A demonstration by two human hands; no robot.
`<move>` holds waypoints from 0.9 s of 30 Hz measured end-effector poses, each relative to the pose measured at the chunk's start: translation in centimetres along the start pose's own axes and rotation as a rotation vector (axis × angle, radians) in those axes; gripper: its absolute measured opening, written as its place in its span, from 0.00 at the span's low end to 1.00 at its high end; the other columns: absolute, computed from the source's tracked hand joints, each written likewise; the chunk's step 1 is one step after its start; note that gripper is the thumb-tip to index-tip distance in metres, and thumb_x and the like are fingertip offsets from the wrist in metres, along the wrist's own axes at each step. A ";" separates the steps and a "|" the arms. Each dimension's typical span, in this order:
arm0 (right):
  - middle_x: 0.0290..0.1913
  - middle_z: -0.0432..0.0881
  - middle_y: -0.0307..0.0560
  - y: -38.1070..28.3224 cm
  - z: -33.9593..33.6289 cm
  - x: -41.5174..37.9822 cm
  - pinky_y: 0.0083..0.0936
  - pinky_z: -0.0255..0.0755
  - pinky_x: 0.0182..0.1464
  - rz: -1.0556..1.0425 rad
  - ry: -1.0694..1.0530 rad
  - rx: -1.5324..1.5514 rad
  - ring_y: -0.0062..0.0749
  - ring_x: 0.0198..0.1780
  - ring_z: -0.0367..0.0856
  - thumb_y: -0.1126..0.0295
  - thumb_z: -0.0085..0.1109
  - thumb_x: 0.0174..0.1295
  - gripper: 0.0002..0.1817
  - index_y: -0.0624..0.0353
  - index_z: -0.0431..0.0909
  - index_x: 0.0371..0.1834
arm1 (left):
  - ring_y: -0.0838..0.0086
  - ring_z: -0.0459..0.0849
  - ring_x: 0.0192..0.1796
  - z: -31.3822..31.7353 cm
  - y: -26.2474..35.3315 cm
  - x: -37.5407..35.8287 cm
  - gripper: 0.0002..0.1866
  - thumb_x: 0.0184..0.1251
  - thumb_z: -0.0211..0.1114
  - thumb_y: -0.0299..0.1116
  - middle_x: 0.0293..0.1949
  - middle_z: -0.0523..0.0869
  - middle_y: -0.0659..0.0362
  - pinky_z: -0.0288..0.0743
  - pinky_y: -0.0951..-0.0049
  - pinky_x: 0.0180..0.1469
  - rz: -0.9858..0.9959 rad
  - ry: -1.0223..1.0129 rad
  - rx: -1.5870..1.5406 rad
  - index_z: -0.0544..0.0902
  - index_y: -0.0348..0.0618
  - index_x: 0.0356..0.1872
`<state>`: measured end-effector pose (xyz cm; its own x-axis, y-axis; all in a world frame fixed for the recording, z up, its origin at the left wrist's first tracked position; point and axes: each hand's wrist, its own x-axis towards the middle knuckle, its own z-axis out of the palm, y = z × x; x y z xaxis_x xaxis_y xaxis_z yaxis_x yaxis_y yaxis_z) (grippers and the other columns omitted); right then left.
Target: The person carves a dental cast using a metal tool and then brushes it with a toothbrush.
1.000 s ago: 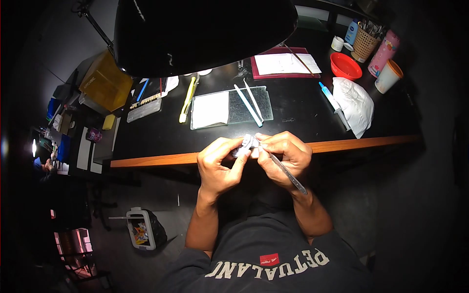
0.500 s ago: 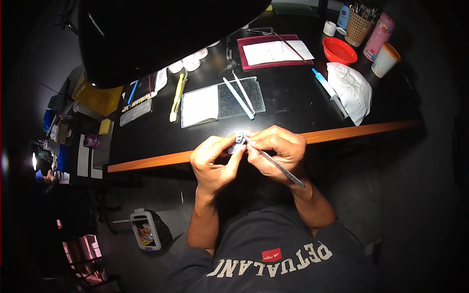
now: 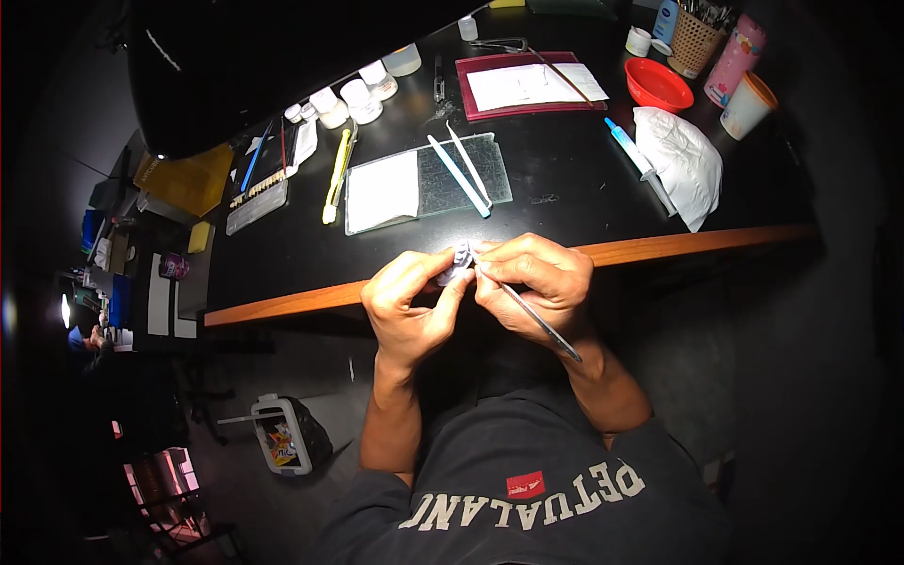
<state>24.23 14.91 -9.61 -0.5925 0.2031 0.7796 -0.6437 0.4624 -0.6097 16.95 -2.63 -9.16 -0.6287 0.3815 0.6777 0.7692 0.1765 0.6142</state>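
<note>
My left hand (image 3: 407,306) pinches a small grey-violet dental cast (image 3: 452,272) between thumb and fingers, just over the table's front edge. Tooth-like bumps show on it, though the fingers cover much of its surface. In my right hand (image 3: 539,276) is a slim scalpel-like metal tool (image 3: 542,325), held like a pen, its ribbed handle slanting down to the right. Its working tip meets the cast or lies very close to it; the fingers hide the exact contact. Both hands are closed and nearly touch. Beyond them lies a glass slab (image 3: 476,155) with a paper pad (image 3: 383,196) and tweezers (image 3: 461,174).
A wooden edge (image 3: 697,247) borders the black table. A syringe (image 3: 640,167), white bag (image 3: 683,165), red bowl (image 3: 657,85) and cup (image 3: 749,105) stand right. Several jars (image 3: 361,99) sit back left, under a dark lamp head (image 3: 282,56). A bin (image 3: 282,443) is below.
The view has shifted slightly, showing more jars beneath the lamp. Both hands keep their grips on the cast and the tool; the tool's handle has tilted a little.
</note>
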 end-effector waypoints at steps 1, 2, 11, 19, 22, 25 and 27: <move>0.38 0.94 0.52 0.0 0.0 0.0 0.26 0.90 0.40 -0.010 0.000 -0.013 0.37 0.40 0.98 0.84 0.79 0.56 0.08 0.64 0.91 0.37 | 0.73 0.92 0.30 0.0 0.0 0.0 0.15 0.55 0.85 0.19 0.32 0.93 0.53 0.84 0.76 0.32 -0.001 0.000 -0.002 0.95 0.33 0.44; 0.38 0.94 0.52 0.0 0.1 0.0 0.25 0.90 0.40 -0.015 0.004 -0.012 0.37 0.40 0.98 0.83 0.80 0.56 0.08 0.64 0.91 0.37 | 0.73 0.92 0.29 0.0 0.0 0.0 0.15 0.55 0.85 0.20 0.32 0.93 0.53 0.84 0.76 0.32 -0.001 -0.001 -0.003 0.95 0.33 0.44; 0.37 0.94 0.51 0.1 0.3 0.0 0.24 0.89 0.37 -0.041 0.026 -0.048 0.34 0.37 0.97 0.82 0.80 0.54 0.08 0.63 0.91 0.36 | 0.75 0.91 0.29 -0.2 0.0 -0.1 0.15 0.55 0.85 0.20 0.33 0.94 0.53 0.83 0.77 0.32 -0.014 -0.018 0.000 0.95 0.33 0.46; 0.37 0.94 0.50 -0.1 0.4 0.0 0.24 0.89 0.37 -0.032 0.042 -0.058 0.34 0.37 0.97 0.83 0.80 0.54 0.08 0.62 0.90 0.34 | 0.77 0.88 0.31 -0.4 0.1 -0.1 0.16 0.56 0.84 0.18 0.34 0.94 0.55 0.79 0.78 0.35 -0.048 -0.044 -0.013 0.95 0.34 0.48; 0.36 0.93 0.49 0.1 0.4 0.0 0.24 0.89 0.36 -0.040 0.032 -0.034 0.33 0.37 0.97 0.84 0.79 0.54 0.08 0.61 0.89 0.34 | 0.76 0.90 0.30 -0.5 0.1 0.2 0.15 0.56 0.85 0.19 0.34 0.94 0.53 0.81 0.78 0.33 -0.026 -0.045 -0.012 0.95 0.33 0.46; 0.36 0.93 0.48 0.2 0.4 -0.3 0.23 0.89 0.36 -0.022 0.048 -0.036 0.32 0.37 0.97 0.84 0.79 0.55 0.08 0.61 0.89 0.35 | 0.75 0.91 0.29 -0.5 0.0 0.1 0.15 0.56 0.85 0.20 0.34 0.94 0.52 0.82 0.78 0.32 -0.022 -0.041 -0.016 0.95 0.33 0.45; 0.36 0.93 0.48 0.3 0.5 -0.2 0.23 0.88 0.35 -0.037 0.051 -0.034 0.32 0.36 0.96 0.84 0.79 0.56 0.09 0.61 0.90 0.36 | 0.75 0.91 0.29 -0.5 0.0 0.1 0.15 0.56 0.86 0.20 0.34 0.94 0.52 0.83 0.78 0.32 -0.024 -0.040 -0.020 0.95 0.33 0.45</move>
<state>23.97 14.58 -9.99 -0.5425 0.2281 0.8085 -0.6476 0.4995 -0.5754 16.83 -3.04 -8.94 -0.6418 0.4134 0.6459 0.7509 0.1680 0.6387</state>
